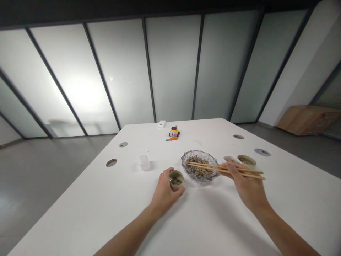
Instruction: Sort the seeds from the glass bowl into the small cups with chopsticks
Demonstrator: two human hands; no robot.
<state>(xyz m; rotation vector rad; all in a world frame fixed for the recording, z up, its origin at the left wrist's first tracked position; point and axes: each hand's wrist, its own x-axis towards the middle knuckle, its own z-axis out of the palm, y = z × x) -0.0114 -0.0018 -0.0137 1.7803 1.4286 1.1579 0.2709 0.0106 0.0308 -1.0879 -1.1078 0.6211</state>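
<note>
My left hand (165, 190) is wrapped around the side of a small pale cup (176, 175) standing on the white table. Some sunflower seeds (176, 181) lie at the bottom of that cup. In my right hand (246, 183) is a pair of wooden chopsticks (223, 168), held nearly level. Their tips reach over a clear scalloped glass bowl (185, 155) filled with striped sunflower seeds (201, 170). Whether the tips pinch a seed is too small to tell. The glass bowl stands just right of the cup.
Behind my right hand are another pale cup (250, 163) and a white container (229, 158), partly hidden. A translucent plastic box (144, 162) sits at left. Farther back are a yellow toy car (174, 132), a toy carrot (172, 139) and a white device (161, 124). Round holes (111, 163) pierce the table.
</note>
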